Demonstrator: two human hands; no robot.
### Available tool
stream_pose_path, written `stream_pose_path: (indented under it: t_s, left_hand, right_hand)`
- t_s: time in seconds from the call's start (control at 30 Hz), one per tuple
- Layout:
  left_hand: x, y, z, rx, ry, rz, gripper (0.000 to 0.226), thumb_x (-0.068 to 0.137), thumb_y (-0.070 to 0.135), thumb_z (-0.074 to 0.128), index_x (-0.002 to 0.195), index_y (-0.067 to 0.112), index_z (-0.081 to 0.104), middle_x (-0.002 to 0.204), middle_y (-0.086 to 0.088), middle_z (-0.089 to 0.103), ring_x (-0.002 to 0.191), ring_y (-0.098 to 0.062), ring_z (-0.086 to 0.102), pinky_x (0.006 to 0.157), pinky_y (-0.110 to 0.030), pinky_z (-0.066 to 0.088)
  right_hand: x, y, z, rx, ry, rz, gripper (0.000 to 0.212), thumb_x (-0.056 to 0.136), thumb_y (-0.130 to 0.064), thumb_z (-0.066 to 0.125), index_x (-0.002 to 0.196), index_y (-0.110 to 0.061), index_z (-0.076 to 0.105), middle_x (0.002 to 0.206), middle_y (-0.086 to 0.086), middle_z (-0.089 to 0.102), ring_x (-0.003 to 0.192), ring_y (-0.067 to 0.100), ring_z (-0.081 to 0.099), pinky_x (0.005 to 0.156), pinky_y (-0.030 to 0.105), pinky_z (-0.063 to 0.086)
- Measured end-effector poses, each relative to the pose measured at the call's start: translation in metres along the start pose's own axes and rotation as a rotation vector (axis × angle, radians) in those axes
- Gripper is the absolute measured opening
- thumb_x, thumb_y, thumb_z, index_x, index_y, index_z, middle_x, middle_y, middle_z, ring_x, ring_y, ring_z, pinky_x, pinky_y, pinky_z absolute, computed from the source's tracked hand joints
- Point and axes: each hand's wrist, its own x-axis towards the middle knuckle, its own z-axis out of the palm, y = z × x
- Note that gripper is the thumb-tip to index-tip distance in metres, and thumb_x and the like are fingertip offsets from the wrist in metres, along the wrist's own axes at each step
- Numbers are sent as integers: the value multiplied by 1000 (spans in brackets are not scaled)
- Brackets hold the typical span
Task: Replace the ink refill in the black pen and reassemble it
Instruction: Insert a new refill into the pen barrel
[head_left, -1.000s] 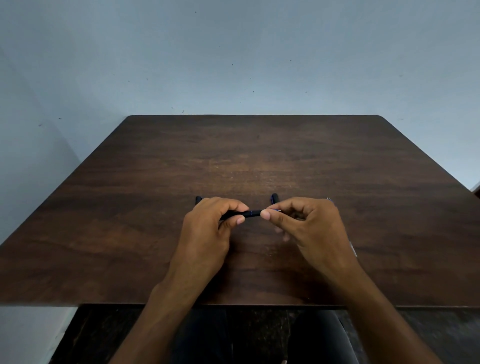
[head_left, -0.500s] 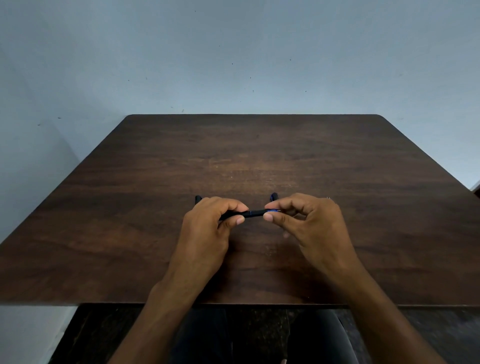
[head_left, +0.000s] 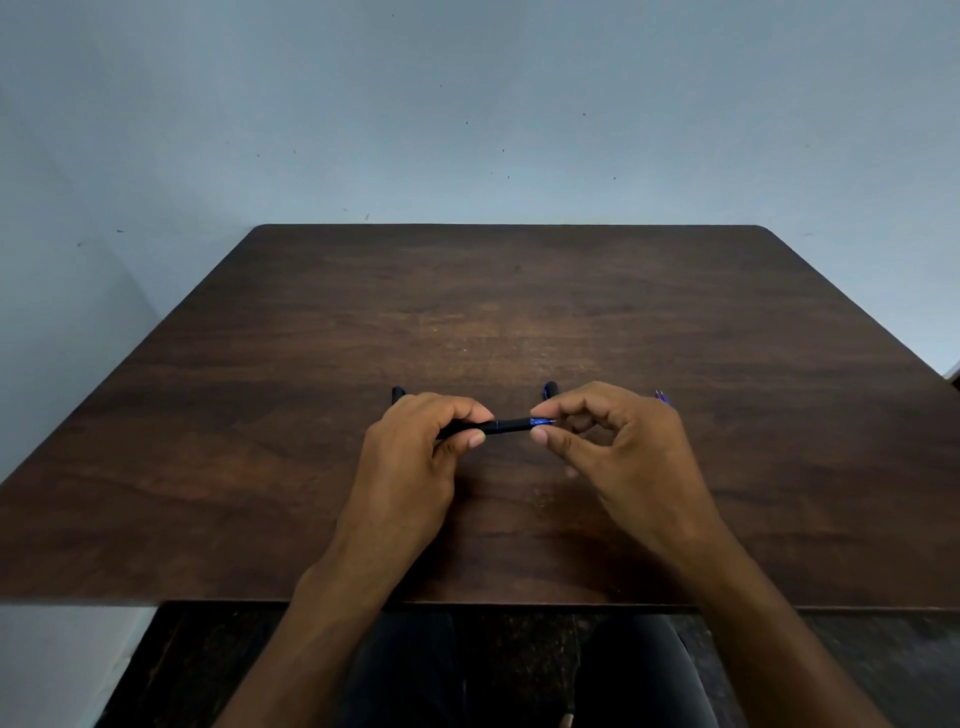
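Our left hand (head_left: 415, 447) grips the black pen (head_left: 501, 426) level over the worktop (head_left: 519, 312), steadying it, while our right hand (head_left: 618, 441) pinches its blue tip (head_left: 543, 422), likely seating it.

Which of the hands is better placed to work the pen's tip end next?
Probably the right hand: its fingertips sit at the blue tip of the black pen, while the left hand grips the barrel, steadying it.
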Motion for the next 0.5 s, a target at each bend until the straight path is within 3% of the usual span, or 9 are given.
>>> stream_pose_path:
  t_s: [0.27,0.5]
  left_hand:
    - [1,4,1,0,-9,-5,20,84,7,74,97,22,74,87,25,61,90,-2,60,84,-15,45]
    - [0,4,3,-16,-5,-31,22,83,4,75,96,22,73,92,14,68,91,0,60,83,-6,41]
  right_hand:
    - [-1,-3,0,-37,53,-46,13,79,-16,85,86,-26,80,77,-14,73,65,4,65,64,15,50]
    - [-5,-3,5,-35,89,-13,10,81,-18,84,87,-25,80,76,-11,73,63,6,66,63,26,57]
